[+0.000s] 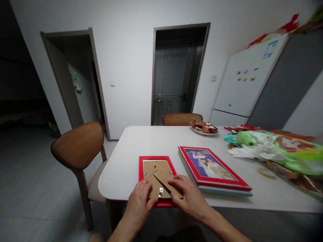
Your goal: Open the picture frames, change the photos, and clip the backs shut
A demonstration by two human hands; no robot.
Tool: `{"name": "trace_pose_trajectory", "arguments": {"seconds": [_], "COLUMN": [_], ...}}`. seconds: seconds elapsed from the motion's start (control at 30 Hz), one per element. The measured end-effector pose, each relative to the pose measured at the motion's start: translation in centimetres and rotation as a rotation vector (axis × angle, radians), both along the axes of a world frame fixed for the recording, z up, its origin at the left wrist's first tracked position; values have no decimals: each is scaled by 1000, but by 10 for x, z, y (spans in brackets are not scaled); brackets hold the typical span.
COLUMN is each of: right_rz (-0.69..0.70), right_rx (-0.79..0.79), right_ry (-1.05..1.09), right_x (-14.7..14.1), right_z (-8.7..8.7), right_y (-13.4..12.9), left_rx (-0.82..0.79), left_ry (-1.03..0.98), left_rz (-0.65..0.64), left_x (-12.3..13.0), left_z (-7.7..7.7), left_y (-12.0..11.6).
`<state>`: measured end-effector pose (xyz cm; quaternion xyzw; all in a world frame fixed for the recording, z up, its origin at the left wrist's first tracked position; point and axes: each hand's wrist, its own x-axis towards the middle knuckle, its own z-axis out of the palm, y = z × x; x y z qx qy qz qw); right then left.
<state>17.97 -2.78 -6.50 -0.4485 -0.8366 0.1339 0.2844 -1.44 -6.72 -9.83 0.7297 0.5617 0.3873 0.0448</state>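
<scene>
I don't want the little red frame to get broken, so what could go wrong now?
The red frame lies by the near edge of the white table, so a bump might tip it off.

The metal clips stick up from the brown board, close to the left hand and right hand; one might poke a fingertip.

Pressing unevenly on the board, where a dark gap slants across it, could perhaps bend it.
</scene>
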Motion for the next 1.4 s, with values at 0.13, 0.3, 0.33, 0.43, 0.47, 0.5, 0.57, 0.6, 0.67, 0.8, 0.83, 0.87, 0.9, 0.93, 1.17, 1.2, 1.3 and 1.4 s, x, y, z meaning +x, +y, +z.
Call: {"name": "trace_pose_trajectory", "arguments": {"seconds": [0.13, 0.3, 0.33, 0.43, 0.47, 0.5, 0.57, 0.6, 0.67, 0.8, 0.83, 0.87, 0.9, 0.93, 1.17, 1.2, 1.3, 1.4], "right_rz": [-21, -16, -6, 14, 6, -7, -31, -34, -22, -24, -41, -62, -85, -105, -96, -101, -106, -97], "right_rx": [38, 65, 66, 68, 72, 75, 78, 77, 74, 68, 66, 66, 67, 70, 95, 89, 74, 70], "right_ry": [-42, -98, -106, -125, -127, -127, -118, -111, -103, -159, -192, -228, -261, -288, -293, -281, -236, -198], "right_x": [-1, -5, -6, -8, -9, -11, -12, -13, -13, -14, -15, -16, -17, -19, -25, -25, -23, -21], "right_z": [-10, -16, -15, -14, -15, -15, -17, -18, -19, -13, -11, -9, -8, -7, -14, -15, -16, -18], "right_y": [10, 12, 11, 7, 6, 5, 5, 6, 9, 20, 23, 27, 30, 33, 46, 47, 46, 45], "left_rx": [-87, -142, -140, -142, -148, -156, -172, -179, -192, -219, -227, -236, -246, -254, -250, -249, -252, -268], "left_ry": [20, 102, 109, 121, 124, 127, 129, 129, 128, 149, 155, 161, 165, 169, 188, 190, 193, 202], "left_rz": [-20, -20, -22, -47, -57, -67, -88, -93, -95, -86, -84, -81, -76, -72, -59, -60, -57, -56], "left_x": [3, 3, 2, 0, 0, -1, -1, -2, -2, -2, -2, -2, -2, -2, 0, 0, 1, 2], "left_z": [10, 19, 18, 15, 15, 15, 16, 16, 17, 13, 12, 11, 11, 11, 14, 14, 14, 14], "left_y": [3, 0, 0, -2, -2, -3, -5, -6, -7, -6, -5, -5, -5, -5, -7, -7, -8, -9]}}
